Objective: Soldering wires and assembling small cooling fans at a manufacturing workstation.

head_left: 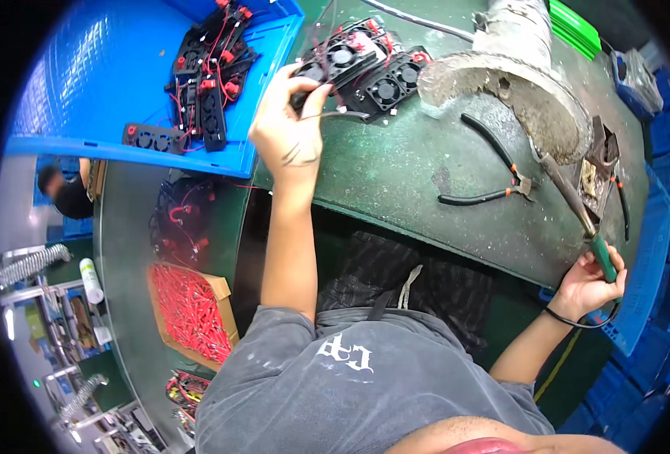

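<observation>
My left hand [291, 132] reaches to the far side of the green bench. Its fingers and thumb are closed on the near end of a black double-fan module [341, 56] with red and dark wires. Another fan module [387, 91] lies on the bench just right of it. At the right, my right hand [588, 286] grips the green handle of a soldering iron [603, 256]. The iron's metal shaft points up and left, its tip beside the rim of a dirty fume-extraction hood [512, 79]. Black-handled cutters [501, 170] lie open on the bench between my hands.
A blue bin [85, 144] at the left holds several fan modules [206, 91]. Nearer stands a cardboard box [225, 303] of red wired parts. A soldering-iron stand [598, 170] and a second black-handled tool [623, 208] are at the right. Another person [74, 193] is at far left.
</observation>
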Demonstrator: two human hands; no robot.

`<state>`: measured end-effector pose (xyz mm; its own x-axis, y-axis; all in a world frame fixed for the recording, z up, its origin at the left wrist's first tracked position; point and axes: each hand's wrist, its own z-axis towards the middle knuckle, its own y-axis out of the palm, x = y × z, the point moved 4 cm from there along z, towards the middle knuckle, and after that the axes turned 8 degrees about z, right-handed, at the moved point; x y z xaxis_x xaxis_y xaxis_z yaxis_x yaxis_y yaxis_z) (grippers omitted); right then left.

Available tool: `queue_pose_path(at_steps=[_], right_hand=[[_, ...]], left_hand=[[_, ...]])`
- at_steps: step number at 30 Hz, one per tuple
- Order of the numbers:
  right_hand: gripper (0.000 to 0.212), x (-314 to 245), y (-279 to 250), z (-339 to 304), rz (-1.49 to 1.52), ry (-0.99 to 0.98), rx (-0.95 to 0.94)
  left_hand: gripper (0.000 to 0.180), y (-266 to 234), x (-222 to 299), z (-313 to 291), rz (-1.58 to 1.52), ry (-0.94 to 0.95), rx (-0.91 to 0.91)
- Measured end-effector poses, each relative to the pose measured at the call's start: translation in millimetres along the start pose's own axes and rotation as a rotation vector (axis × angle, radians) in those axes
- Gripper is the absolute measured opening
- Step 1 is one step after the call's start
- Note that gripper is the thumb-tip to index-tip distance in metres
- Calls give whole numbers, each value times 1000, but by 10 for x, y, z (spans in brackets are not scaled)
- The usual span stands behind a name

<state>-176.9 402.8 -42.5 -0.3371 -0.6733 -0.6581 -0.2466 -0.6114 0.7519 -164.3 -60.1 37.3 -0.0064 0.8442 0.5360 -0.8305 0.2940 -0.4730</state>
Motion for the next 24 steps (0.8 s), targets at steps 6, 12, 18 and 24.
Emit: queue_pose_path(at_steps=[6, 12, 18, 24], right_hand=[[40, 17, 65, -47, -85, -28, 94], [39, 7, 53, -19, -96, -50, 85], [39, 4, -16, 19, -46, -46, 52], [37, 6, -58, 31, -3, -28, -44]], left_hand=[[13, 248, -77, 17, -5, 12, -82], [15, 156, -17, -131, 124, -27, -189], [11, -216, -167, -328, 254, 132, -216], [24, -437, -194, -499, 629, 236, -375]])
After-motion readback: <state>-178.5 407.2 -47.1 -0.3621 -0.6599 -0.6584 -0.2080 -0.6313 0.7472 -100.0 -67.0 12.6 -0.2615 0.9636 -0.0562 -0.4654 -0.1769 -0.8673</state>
